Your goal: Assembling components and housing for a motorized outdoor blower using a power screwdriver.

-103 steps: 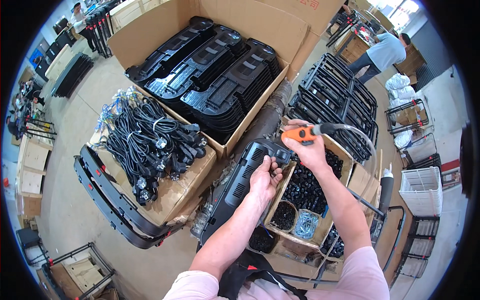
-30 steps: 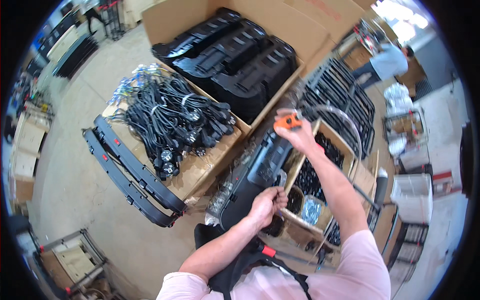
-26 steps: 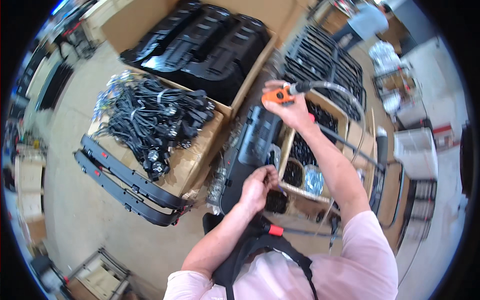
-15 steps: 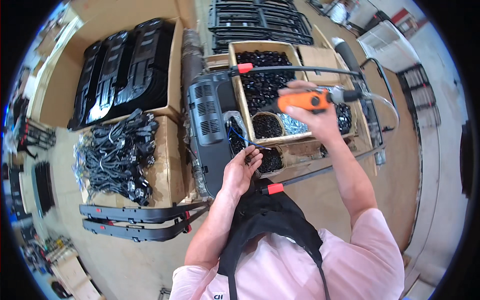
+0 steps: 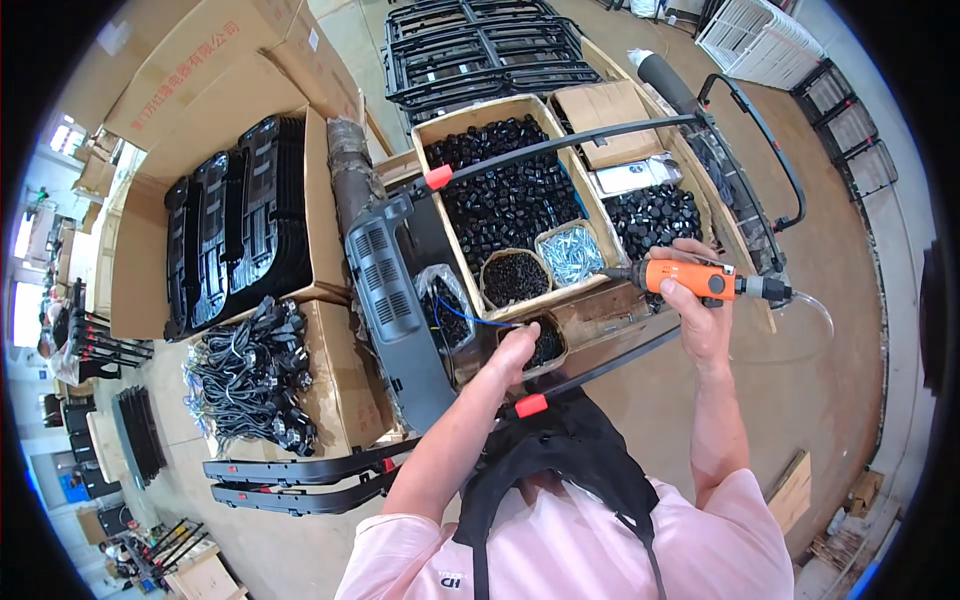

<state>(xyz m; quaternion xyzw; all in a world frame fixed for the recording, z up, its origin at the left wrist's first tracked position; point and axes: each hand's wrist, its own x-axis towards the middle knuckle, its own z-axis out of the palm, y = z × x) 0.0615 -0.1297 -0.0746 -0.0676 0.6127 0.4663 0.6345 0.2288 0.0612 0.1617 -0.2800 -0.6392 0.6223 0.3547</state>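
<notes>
Cardboard box (image 5: 590, 285) of black caps (image 5: 510, 195), cords (image 5: 250, 375) beside

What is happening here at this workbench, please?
A person stands over boxes of small black parts. The right hand grips an orange power screwdriver with a hose at its back. The left hand reaches into a small bowl of dark pieces, beside a grey vented panel lying in front of them. A tub of silver screws sits close by.

Your left hand (image 5: 515, 347) reaches forward with fingers curled downward (forearm bare), while your right hand (image 5: 695, 300) is raised beside it, fingers wrapped in a closed grip.
</notes>
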